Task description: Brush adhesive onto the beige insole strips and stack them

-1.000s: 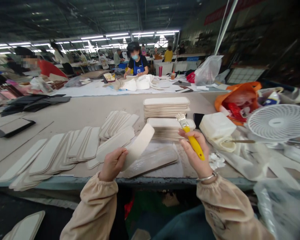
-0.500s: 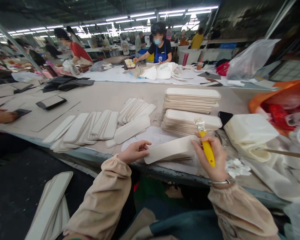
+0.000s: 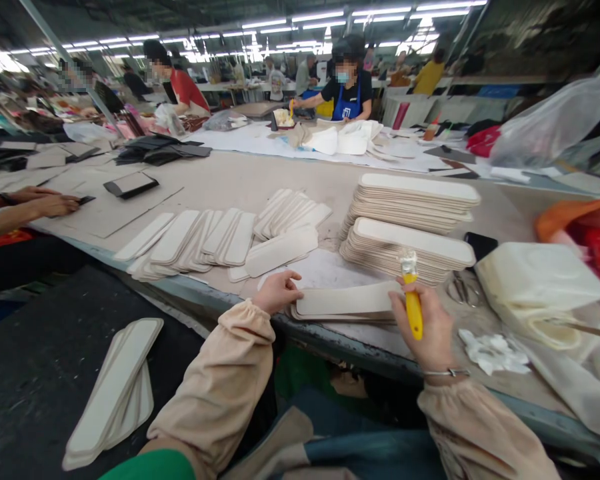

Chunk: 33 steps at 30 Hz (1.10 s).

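Cream strip [image 3: 345, 299] — a long flat piece with rounded corners, lying lengthwise at the near edge of the work table [image 3: 260, 183], directly on one or two like pieces whose edges show beneath it. The left hand [image 3: 279, 291] rests on the strip's left end, fingers extended and flat on its surface, not curled round it. The right hand [image 3: 433, 327] is at the strip's right end, closed round the yellow handle of a brush [image 3: 413, 310], which stands nearly upright with its pale bristles uppermost.

Nearest the viewer, below the table at lower left, a loose pile of strips [image 3: 113, 393] lies on a dark surface. Right of the right hand is a crumpled white tissue [image 3: 493, 350], with a cream container [image 3: 535, 277] just beyond it. Scissors [image 3: 459, 290] and a black phone [image 3: 480, 243] lie between the container and the stacks.

Behind the hands, two stacks of strips [image 3: 413, 247] stand one behind the other — the farther one taller. To their left, a fanned row of strips [image 3: 195, 237] overlaps along the table. At the left edge, a co-worker's hand [image 3: 50, 203] lies on the table near a black tray [image 3: 130, 185].

Farther off are black sheets [image 3: 157, 150] and a clear plastic bag [image 3: 555, 120]. At the far side are a person in a blue apron [image 3: 350, 97] and a person in red [image 3: 185, 93].
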Available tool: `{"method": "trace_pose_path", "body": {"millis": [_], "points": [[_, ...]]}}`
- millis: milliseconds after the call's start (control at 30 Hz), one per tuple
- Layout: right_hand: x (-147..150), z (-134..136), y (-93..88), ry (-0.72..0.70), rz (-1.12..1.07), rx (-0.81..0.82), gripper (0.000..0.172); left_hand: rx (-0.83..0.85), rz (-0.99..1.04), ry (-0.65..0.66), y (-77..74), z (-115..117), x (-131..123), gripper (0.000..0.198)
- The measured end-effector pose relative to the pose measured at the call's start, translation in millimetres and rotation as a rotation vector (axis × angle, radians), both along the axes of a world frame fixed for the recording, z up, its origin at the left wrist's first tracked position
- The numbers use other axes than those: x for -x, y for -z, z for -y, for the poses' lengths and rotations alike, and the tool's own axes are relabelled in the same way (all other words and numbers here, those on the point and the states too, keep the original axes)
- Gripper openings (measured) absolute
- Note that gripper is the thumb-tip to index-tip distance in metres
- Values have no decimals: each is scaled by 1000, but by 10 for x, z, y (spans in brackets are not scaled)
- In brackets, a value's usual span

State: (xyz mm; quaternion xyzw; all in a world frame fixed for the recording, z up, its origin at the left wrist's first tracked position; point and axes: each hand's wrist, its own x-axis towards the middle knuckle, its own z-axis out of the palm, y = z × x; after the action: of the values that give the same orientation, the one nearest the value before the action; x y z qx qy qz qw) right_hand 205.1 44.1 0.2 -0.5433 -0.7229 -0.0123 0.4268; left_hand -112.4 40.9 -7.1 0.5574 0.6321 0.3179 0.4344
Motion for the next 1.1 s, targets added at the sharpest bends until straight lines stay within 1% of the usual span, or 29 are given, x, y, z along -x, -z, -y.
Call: {"method": "trace_pose_path", "body": {"millis": [267, 533, 633, 700, 800, 933, 1000, 1100], "points": [[-6, -36, 31, -22, 153, -72, 18, 6, -152, 21, -66, 0, -46, 39], [-74, -82, 154, -83, 268, -102, 15, 4, -267, 43, -102, 2, -85, 38], [-89, -91, 138, -116, 325, -130, 15, -10, -299, 66, -116, 3, -85, 36], [-64, -75, 110, -157, 322, -140, 17, -19, -325, 85, -123, 2, -79, 35], [51, -18, 92, -258, 286, -123, 17, -26, -376, 117, -123, -13, -60, 36], [278, 61, 156, -439, 322, -40, 10, -24, -448, 169, -117, -46, -34, 39], [338, 82, 202, -459, 356, -16, 8, -12, -474, 176, -116, -54, -31, 40], [286, 85, 258, -410, 379, 6, 10, 2, -494, 186, -119, -55, -36, 41]]}}
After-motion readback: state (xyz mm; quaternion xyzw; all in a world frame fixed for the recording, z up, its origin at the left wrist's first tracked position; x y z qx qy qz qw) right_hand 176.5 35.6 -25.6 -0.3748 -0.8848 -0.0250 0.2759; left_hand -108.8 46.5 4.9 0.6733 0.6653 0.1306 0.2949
